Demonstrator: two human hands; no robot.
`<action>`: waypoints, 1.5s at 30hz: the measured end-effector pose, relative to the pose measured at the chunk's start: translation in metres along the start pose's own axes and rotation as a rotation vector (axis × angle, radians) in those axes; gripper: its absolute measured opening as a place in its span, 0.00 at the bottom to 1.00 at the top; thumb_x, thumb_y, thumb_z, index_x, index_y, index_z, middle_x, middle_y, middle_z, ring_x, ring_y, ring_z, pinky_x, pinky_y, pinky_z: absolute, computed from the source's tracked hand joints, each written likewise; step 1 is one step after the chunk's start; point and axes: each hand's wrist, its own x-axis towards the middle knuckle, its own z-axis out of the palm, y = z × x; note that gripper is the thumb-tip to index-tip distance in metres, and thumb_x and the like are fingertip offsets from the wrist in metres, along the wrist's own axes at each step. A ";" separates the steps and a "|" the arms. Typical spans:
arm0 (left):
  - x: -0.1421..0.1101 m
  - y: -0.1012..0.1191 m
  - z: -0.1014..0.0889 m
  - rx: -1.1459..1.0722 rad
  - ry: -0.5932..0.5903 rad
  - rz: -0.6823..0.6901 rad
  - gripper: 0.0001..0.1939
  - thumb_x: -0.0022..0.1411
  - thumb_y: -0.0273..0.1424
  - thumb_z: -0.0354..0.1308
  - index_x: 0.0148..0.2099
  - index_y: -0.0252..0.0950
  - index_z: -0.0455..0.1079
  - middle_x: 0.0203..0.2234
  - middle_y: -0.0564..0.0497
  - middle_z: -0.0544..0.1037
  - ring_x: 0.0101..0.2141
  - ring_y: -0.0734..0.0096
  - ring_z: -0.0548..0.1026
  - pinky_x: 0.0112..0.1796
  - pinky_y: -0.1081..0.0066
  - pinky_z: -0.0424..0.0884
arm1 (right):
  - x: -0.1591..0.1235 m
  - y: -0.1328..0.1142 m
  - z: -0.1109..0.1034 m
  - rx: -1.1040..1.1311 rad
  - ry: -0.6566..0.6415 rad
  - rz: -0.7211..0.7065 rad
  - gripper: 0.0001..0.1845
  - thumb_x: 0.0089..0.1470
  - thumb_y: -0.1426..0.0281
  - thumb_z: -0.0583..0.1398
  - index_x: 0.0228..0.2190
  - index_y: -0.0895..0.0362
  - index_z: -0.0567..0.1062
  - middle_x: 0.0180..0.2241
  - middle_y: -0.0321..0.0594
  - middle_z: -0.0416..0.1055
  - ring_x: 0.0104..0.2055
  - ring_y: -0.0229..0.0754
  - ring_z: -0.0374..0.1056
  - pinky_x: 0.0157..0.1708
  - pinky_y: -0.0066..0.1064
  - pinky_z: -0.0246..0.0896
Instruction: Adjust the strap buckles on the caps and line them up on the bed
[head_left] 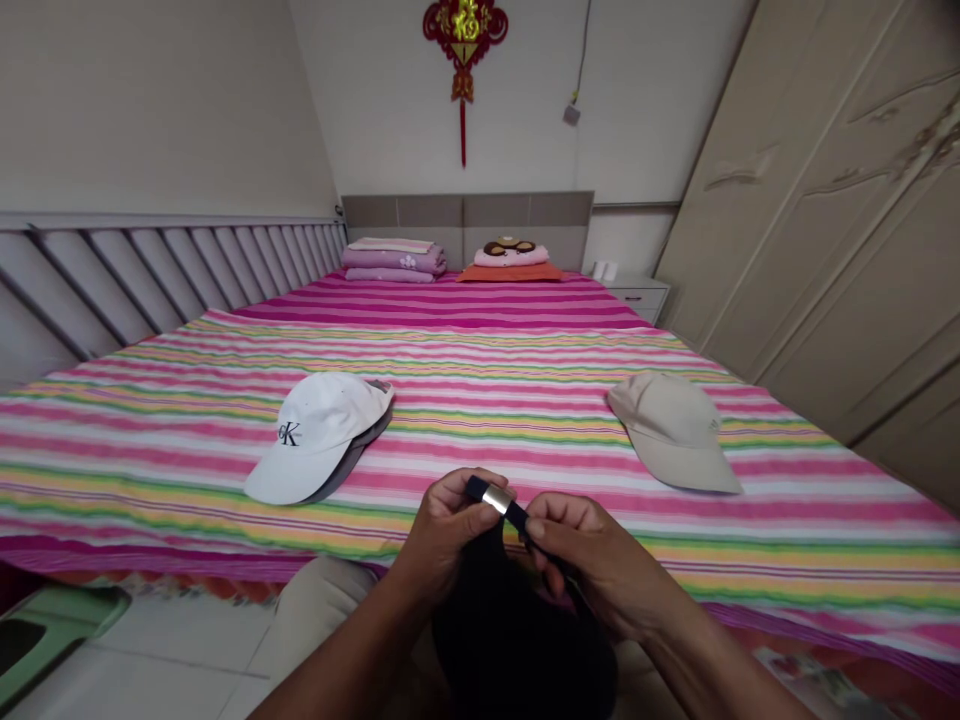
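Observation:
A black cap point(525, 650) hangs between my hands, low in the view over my lap. Its back strap, with a silver metal buckle point(495, 499), runs from one hand to the other. My left hand point(450, 525) pinches the strap beside the buckle with thumb and fingers. Just to the right, my right hand point(585, 545) grips the strap's other side near the cap's opening. On the bed to the left lies a white cap point(322, 425) with dark letters, resting on a grey cap point(367, 435). A beige cap point(675, 425) lies to the right.
The striped bed point(480, 400) spreads out before me. Folded purple bedding point(394, 260) and a pillow stack point(511, 258) lie by the headboard point(465, 215). A railing point(187, 265) runs along the left, a wardrobe point(840, 230) stands right, and a green stool point(60, 630) sits lower left.

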 end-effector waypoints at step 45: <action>0.021 0.017 -0.019 0.130 -0.344 -0.507 0.09 0.43 0.30 0.62 0.25 0.28 0.69 0.14 0.57 0.63 0.16 0.84 0.57 0.19 0.79 0.50 | 0.004 -0.017 -0.005 -0.087 -0.037 0.083 0.11 0.41 0.67 0.61 0.18 0.60 0.67 0.11 0.27 0.60 0.10 0.23 0.45 0.10 0.18 0.36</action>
